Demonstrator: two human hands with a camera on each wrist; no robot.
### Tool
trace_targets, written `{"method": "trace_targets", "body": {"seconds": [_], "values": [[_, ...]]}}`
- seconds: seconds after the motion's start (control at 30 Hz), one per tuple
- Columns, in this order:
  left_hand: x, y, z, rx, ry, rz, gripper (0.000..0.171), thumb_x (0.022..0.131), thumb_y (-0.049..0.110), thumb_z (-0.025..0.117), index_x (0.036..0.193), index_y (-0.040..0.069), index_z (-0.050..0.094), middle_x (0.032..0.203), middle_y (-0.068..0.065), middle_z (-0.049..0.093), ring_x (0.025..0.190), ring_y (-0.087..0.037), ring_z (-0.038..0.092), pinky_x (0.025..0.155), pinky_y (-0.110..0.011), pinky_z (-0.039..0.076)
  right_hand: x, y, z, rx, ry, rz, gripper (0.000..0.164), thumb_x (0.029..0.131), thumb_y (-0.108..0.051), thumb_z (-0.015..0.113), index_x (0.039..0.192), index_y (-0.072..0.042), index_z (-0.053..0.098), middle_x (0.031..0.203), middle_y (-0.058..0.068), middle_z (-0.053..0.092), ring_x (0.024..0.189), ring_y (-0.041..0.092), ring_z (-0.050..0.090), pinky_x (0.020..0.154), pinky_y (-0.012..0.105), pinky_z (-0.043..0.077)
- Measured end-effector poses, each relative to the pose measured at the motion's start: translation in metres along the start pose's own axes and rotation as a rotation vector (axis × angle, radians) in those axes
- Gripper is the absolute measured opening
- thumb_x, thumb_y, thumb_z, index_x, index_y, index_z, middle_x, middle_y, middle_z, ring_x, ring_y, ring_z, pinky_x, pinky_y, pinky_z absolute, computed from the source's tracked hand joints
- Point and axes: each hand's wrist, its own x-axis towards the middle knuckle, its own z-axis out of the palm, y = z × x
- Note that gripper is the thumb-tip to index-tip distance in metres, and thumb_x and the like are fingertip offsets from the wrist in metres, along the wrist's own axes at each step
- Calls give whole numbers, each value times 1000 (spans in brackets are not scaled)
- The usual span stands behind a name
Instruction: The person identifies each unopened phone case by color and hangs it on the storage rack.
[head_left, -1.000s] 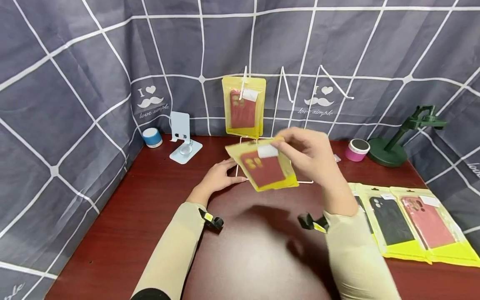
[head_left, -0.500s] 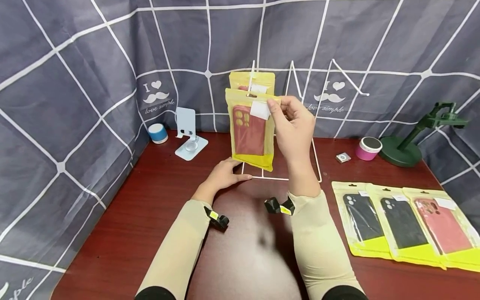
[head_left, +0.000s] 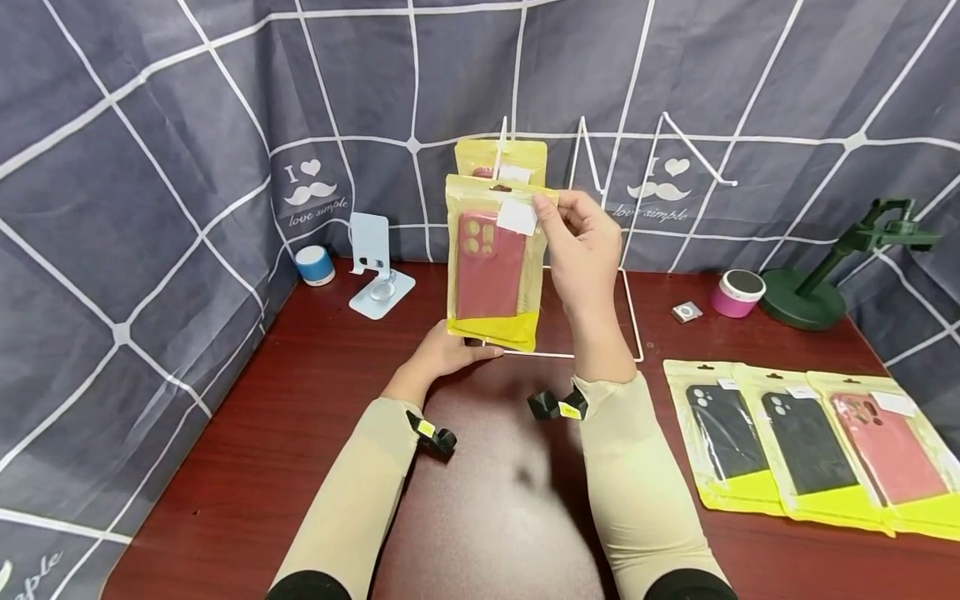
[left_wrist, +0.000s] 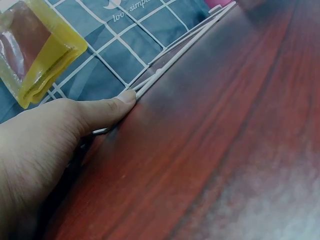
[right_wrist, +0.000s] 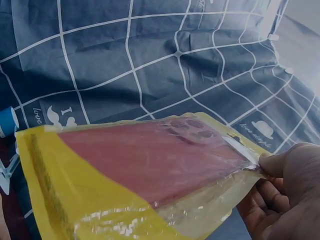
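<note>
My right hand [head_left: 588,246] pinches the upper right corner of a yellow-edged clear pouch with a red phone case [head_left: 491,279] in it. The pouch is upright, its hang hole right by the tip of the left hook on a white wire display rack [head_left: 551,356]. Behind it, a second pouched phone case [head_left: 532,154] hangs on that hook, mostly covered. My left hand [head_left: 442,350] rests at the rack's front left corner. In the left wrist view its straight thumb [left_wrist: 112,107] lies on the base wire; the other fingers are largely hidden.
Three overlapping pouched phone cases [head_left: 806,442] lie at the right. Along the back stand a blue round speaker [head_left: 315,267], a pale phone stand [head_left: 378,287], a pink speaker [head_left: 738,294] and a green stand [head_left: 806,296]. A small silver square device [head_left: 686,312] lies near the pink speaker.
My right hand has raised the pouch from low over the rack's base, moving it left and turning it upright in front of the left hook. My left hand stays at the rack's corner.
</note>
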Motion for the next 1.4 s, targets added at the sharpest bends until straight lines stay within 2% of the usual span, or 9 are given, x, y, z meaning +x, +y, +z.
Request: {"method": "trace_targets", "body": {"seconds": [0.23, 0.5, 0.67, 0.83, 0.9, 1.0, 1.13, 1.27, 1.4], "values": [[-2, 1, 0, -86, 21, -38, 56, 73, 48, 89, 121, 32, 64, 116, 9, 64, 108, -14, 58, 98, -40, 48, 1, 7, 5, -12, 1, 25, 18, 89, -20, 79, 89, -2, 75, 72, 2, 67, 63, 12, 57, 55, 23, 43], [0, 0, 0, 50, 13, -2, 59, 78, 52, 84, 128, 31, 62, 121, 3, 64, 108, -17, 59, 97, -39, 48, 2, 7, 6, 33, -16, -17, 16, 89, -18, 80, 87, -3, 74, 69, 2, 65, 62, 13, 54, 56, 23, 40], [-1, 1, 0, 12, 14, 10, 58, 77, 50, 85, 126, 31, 62, 116, 5, 64, 105, -17, 59, 95, -40, 48, 3, 4, 3, 15, 5, -8, 16, 89, -19, 79, 87, -4, 74, 68, 2, 65, 61, 11, 53, 56, 23, 40], [0, 1, 0, -10, 18, 32, 53, 78, 47, 86, 122, 32, 62, 104, 8, 64, 95, -15, 58, 87, -38, 49, 1, 1, 6, -15, 7, 8, 18, 91, -12, 76, 87, 5, 71, 67, 2, 62, 58, 7, 49, 54, 21, 38], [2, 1, 0, 9, 12, 48, 56, 79, 47, 85, 125, 30, 61, 107, 6, 63, 98, -17, 58, 89, -39, 49, 1, 3, 7, -20, -1, 5, 19, 92, -11, 75, 88, 7, 70, 67, 2, 62, 58, 6, 48, 54, 20, 37], [4, 1, -1, 98, -19, 41, 65, 82, 55, 79, 136, 26, 59, 126, 2, 63, 117, -19, 57, 101, -40, 45, 3, 12, 6, -13, -21, 23, 21, 93, -16, 75, 90, 5, 70, 68, 0, 62, 59, 6, 48, 54, 20, 37], [5, 3, -2, 208, -85, -4, 86, 82, 70, 68, 151, 21, 49, 155, -1, 45, 145, -23, 37, 117, -44, 31, 6, 30, 4, 13, -100, 107, 23, 92, -24, 76, 98, -3, 71, 80, 2, 70, 69, 11, 58, 62, 23, 46], [5, 2, -2, 217, -102, -7, 94, 82, 73, 66, 154, 17, 44, 160, -3, 38, 149, -22, 30, 118, -46, 28, 6, 56, 3, 28, -261, 233, 34, 89, -26, 80, 116, -8, 71, 106, 8, 74, 92, 18, 69, 79, 33, 56], [2, 1, -3, 217, -93, -11, 93, 82, 75, 65, 153, 18, 46, 159, -3, 39, 148, -23, 31, 118, -47, 29, -3, 102, 3, 34, -406, 329, 39, 87, -26, 82, 120, -8, 72, 112, 8, 74, 101, 18, 69, 89, 35, 55]]}}
